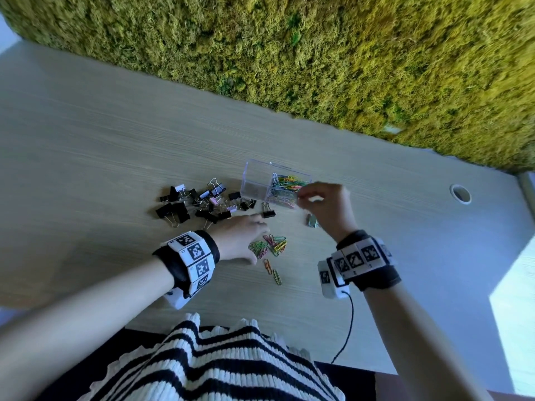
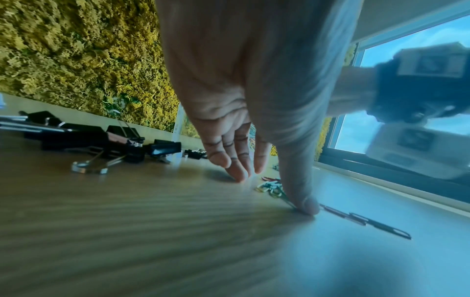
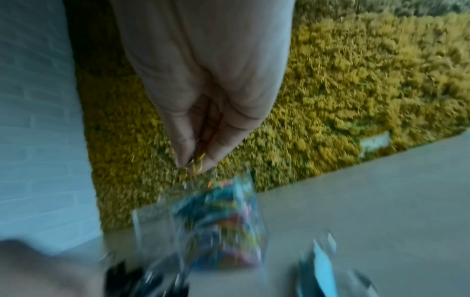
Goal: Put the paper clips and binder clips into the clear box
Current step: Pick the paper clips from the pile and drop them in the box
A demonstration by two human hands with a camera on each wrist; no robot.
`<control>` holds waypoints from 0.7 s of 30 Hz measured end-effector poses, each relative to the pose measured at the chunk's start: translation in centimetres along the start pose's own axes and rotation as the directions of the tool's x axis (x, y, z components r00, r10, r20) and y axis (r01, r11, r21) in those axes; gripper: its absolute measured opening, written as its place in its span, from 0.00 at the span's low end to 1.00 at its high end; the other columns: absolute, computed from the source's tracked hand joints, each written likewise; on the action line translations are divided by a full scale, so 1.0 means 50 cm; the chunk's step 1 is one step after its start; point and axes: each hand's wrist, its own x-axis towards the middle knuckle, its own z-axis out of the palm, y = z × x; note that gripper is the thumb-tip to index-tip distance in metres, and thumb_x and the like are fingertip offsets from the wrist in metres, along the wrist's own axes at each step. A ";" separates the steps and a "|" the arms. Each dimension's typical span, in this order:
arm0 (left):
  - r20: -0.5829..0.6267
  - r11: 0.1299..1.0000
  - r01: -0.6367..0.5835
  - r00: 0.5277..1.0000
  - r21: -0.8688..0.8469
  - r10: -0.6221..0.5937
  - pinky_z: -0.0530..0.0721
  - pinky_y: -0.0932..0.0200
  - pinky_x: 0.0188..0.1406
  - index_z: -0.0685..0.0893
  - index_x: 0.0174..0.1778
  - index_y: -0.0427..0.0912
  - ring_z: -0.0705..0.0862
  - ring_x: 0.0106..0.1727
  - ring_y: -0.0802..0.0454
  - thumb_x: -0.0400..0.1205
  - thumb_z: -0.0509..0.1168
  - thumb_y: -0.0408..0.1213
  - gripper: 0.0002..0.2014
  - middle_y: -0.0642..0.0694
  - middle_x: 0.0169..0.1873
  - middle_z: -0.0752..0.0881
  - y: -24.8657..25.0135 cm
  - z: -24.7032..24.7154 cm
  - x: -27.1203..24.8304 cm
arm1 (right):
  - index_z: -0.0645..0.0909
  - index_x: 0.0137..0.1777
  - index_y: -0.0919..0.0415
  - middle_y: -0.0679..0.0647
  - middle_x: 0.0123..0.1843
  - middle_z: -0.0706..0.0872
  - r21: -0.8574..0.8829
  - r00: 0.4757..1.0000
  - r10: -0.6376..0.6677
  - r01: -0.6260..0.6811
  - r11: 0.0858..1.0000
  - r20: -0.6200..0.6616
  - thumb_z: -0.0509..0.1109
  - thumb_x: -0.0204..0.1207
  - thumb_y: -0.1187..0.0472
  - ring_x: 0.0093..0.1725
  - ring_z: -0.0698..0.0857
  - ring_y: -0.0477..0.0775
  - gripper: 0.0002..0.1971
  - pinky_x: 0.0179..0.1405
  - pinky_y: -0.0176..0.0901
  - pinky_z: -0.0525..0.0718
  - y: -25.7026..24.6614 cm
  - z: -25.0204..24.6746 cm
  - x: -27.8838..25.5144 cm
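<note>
A clear two-part box (image 1: 260, 180) stands mid-table; its right compartment holds several coloured paper clips (image 1: 288, 183), its left one looks bare. My right hand (image 1: 324, 204) hovers at the box's right edge and pinches paper clips (image 3: 197, 163), a yellow one showing. My left hand (image 1: 246, 238) lies flat on the table, fingers straight, thumb tip (image 2: 306, 205) pressing on the edge of a loose paper clip pile (image 1: 269, 246). Two more clips (image 1: 273, 272) lie nearer me. Several black binder clips (image 1: 197, 205) are heaped left of the box.
One binder clip (image 1: 267, 211) stands alone before the box, a metallic clip (image 1: 312, 222) under my right wrist. A moss wall (image 1: 318, 53) runs behind the wooden table (image 1: 101, 146). A cable hole (image 1: 460, 193) is at the right.
</note>
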 end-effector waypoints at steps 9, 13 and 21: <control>0.004 0.999 0.014 1.000 -0.030 -0.013 0.79 0.55 0.52 0.74 0.69 0.45 0.77 0.54 0.53 0.71 0.75 0.48 0.31 0.49 0.61 0.74 0.003 -0.004 -0.001 | 0.88 0.43 0.63 0.56 0.45 0.89 -0.201 0.972 -0.235 0.235 0.951 0.024 0.76 0.66 0.71 0.38 0.86 0.50 0.07 0.43 0.43 0.88 -0.009 0.031 0.082; 0.001 0.995 0.060 0.998 -0.075 -0.060 0.80 0.51 0.56 0.76 0.67 0.46 0.78 0.56 0.51 0.73 0.74 0.44 0.26 0.50 0.62 0.75 0.001 -0.002 -0.007 | 0.89 0.45 0.63 0.56 0.44 0.87 -0.314 0.898 -0.420 0.365 0.877 -0.129 0.71 0.66 0.75 0.47 0.80 0.59 0.11 0.45 0.44 0.80 0.017 0.021 0.051; -0.025 0.994 0.059 0.998 -0.096 -0.062 0.84 0.51 0.50 0.81 0.59 0.43 0.80 0.46 0.52 0.71 0.75 0.41 0.21 0.47 0.60 0.80 0.009 -0.006 -0.002 | 0.87 0.55 0.55 0.60 0.55 0.79 -0.550 0.960 -0.277 0.250 0.797 0.035 0.63 0.62 0.77 0.53 0.72 0.61 0.25 0.50 0.56 0.79 0.043 0.028 0.006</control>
